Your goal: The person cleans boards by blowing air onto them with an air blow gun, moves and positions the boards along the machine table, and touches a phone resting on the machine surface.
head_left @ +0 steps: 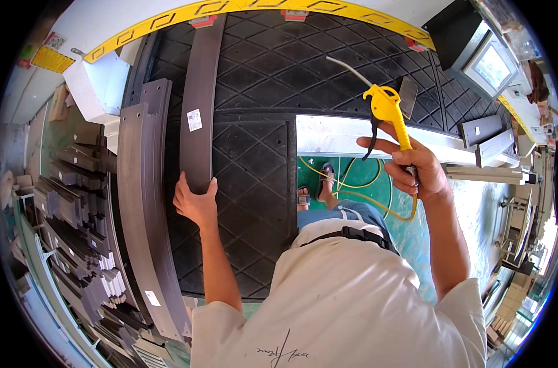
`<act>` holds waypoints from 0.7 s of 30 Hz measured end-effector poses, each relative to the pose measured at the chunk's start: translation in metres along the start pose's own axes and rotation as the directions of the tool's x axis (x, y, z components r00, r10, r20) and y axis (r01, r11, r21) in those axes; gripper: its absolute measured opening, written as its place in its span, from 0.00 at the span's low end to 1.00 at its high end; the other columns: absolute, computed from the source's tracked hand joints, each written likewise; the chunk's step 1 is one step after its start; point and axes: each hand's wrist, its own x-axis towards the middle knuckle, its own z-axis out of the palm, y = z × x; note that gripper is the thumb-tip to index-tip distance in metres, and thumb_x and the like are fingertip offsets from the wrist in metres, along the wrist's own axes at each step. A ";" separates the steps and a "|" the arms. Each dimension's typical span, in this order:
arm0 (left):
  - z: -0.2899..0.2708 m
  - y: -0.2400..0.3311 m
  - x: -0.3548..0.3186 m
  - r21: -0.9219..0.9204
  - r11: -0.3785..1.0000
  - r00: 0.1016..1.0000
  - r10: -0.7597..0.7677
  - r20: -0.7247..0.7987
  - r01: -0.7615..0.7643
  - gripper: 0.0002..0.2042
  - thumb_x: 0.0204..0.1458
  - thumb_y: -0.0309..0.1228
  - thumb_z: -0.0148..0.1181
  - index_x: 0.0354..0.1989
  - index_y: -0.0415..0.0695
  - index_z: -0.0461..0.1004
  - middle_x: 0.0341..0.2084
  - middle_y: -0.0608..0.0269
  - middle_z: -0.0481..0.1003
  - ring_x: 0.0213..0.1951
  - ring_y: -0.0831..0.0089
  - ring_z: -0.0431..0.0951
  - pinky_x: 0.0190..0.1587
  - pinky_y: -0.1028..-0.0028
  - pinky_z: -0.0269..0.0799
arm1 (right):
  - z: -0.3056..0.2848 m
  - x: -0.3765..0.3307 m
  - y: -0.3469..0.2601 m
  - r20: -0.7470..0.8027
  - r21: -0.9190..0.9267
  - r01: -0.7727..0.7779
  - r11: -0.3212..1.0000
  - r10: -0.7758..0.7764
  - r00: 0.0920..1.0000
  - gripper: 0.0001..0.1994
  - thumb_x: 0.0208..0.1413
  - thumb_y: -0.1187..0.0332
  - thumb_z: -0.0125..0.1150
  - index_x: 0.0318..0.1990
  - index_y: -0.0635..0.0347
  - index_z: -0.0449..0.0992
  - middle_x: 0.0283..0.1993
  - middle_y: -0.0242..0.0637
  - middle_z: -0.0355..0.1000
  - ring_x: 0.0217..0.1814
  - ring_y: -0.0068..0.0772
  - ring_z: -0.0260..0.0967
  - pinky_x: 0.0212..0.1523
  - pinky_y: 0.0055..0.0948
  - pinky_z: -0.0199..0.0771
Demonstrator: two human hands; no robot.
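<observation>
A long dark-brown board (200, 80) with a white label lies lengthwise on the black ribbed table mat (251, 159). My left hand (196, 202) grips its near end, thumb on the right edge and fingers on the left. Raised on the right, my right hand (421, 164) is wrapped around the handle of a yellow air blow gun (386, 107). The gun's thin bent metal nozzle points up and to the left, and its black trigger hangs beside my fingers. From the handle's lower end a yellow hose (401, 216) loops down toward the floor.
More brown boards (145, 214) lie stacked along the table's left side. Racks of similar pieces (76, 202) stand farther left. A yellow rail (230, 7) crosses the far edge. Two short boards (493, 146) and a monitor (490, 64) are at right; a small dark plate (408, 95) lies behind the gun.
</observation>
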 end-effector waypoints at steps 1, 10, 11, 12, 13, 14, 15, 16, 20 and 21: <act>0.000 0.000 0.000 0.008 1.000 1.000 -0.001 -0.007 0.001 0.43 0.37 0.45 0.82 0.68 0.56 0.71 0.62 0.61 0.74 0.62 0.47 0.70 0.60 0.42 0.65 | 0.001 0.002 -0.002 0.016 -0.011 0.019 1.000 -0.019 1.000 0.37 0.61 0.74 0.52 0.78 0.63 0.49 0.67 0.58 0.68 0.15 0.14 0.55 0.14 0.14 0.62; -0.001 0.005 0.000 0.031 1.000 1.000 0.006 -0.013 -0.006 0.42 0.38 0.48 0.82 0.67 0.57 0.72 0.61 0.61 0.74 0.61 0.47 0.70 0.58 0.42 0.67 | 0.042 0.009 -0.023 -0.077 -0.126 0.224 0.966 -0.235 0.969 0.36 0.60 0.77 0.51 0.76 0.67 0.49 0.63 0.55 0.73 0.16 0.15 0.58 0.18 0.15 0.63; -0.001 0.003 0.000 0.013 1.000 1.000 0.015 -0.013 -0.015 0.42 0.38 0.48 0.82 0.67 0.57 0.72 0.61 0.61 0.74 0.61 0.47 0.70 0.58 0.42 0.67 | 0.048 0.011 -0.026 -0.085 -0.135 0.238 0.962 -0.250 0.964 0.36 0.60 0.77 0.51 0.76 0.67 0.49 0.63 0.55 0.73 0.16 0.15 0.58 0.18 0.15 0.63; 0.001 0.000 -0.001 0.032 0.999 1.000 0.021 -0.016 -0.021 0.42 0.38 0.48 0.82 0.67 0.57 0.72 0.61 0.61 0.74 0.61 0.47 0.70 0.57 0.42 0.67 | 0.051 0.014 -0.030 -0.084 -0.130 0.253 0.959 -0.265 0.961 0.36 0.60 0.77 0.51 0.76 0.68 0.48 0.63 0.54 0.72 0.16 0.15 0.58 0.18 0.16 0.63; 0.001 -0.001 -0.002 0.051 0.998 0.999 0.027 -0.017 -0.026 0.42 0.38 0.48 0.82 0.67 0.58 0.72 0.61 0.61 0.74 0.62 0.47 0.70 0.57 0.42 0.68 | 0.054 0.015 -0.033 -0.085 -0.126 0.266 0.956 -0.277 0.957 0.37 0.59 0.77 0.51 0.76 0.68 0.47 0.62 0.54 0.72 0.16 0.15 0.57 0.18 0.17 0.63; 0.003 0.000 -0.002 0.054 0.998 0.999 0.034 -0.023 -0.032 0.42 0.38 0.48 0.82 0.67 0.58 0.72 0.61 0.61 0.74 0.61 0.48 0.70 0.57 0.42 0.67 | 0.055 0.018 -0.036 -0.092 -0.140 0.307 0.941 -0.321 0.943 0.37 0.58 0.77 0.51 0.76 0.70 0.47 0.60 0.53 0.73 0.16 0.16 0.57 0.18 0.19 0.61; 0.002 -0.002 -0.003 0.044 0.998 0.999 0.037 -0.027 -0.036 0.42 0.38 0.48 0.82 0.67 0.58 0.72 0.61 0.61 0.74 0.61 0.48 0.70 0.57 0.42 0.67 | 0.057 0.021 -0.038 -0.093 -0.146 0.315 0.938 -0.330 0.939 0.37 0.58 0.77 0.51 0.76 0.70 0.47 0.60 0.53 0.73 0.16 0.16 0.57 0.18 0.19 0.61; 0.002 -0.003 -0.004 0.042 0.999 0.999 0.036 -0.026 -0.035 0.42 0.38 0.48 0.82 0.67 0.58 0.72 0.61 0.61 0.74 0.61 0.48 0.70 0.57 0.42 0.67 | 0.059 0.024 -0.040 -0.092 -0.136 0.321 0.937 -0.335 0.938 0.37 0.58 0.78 0.50 0.76 0.70 0.47 0.60 0.53 0.73 0.15 0.17 0.57 0.17 0.19 0.61; 0.002 -0.003 -0.002 0.037 0.999 0.999 0.031 -0.015 -0.030 0.42 0.38 0.47 0.82 0.67 0.57 0.72 0.61 0.61 0.74 0.61 0.48 0.70 0.57 0.42 0.67 | 0.064 0.030 -0.052 -0.093 -0.131 0.357 0.925 -0.370 0.924 0.36 0.58 0.78 0.49 0.76 0.68 0.48 0.60 0.52 0.73 0.17 0.17 0.56 0.18 0.20 0.60; 0.001 -0.003 -0.001 0.039 0.999 1.000 0.025 -0.006 -0.025 0.42 0.38 0.46 0.82 0.67 0.57 0.72 0.61 0.61 0.74 0.61 0.48 0.70 0.57 0.42 0.67 | 0.065 0.032 -0.055 -0.099 -0.129 0.364 0.922 -0.377 0.921 0.36 0.58 0.78 0.49 0.76 0.68 0.49 0.60 0.52 0.73 0.17 0.17 0.56 0.18 0.20 0.60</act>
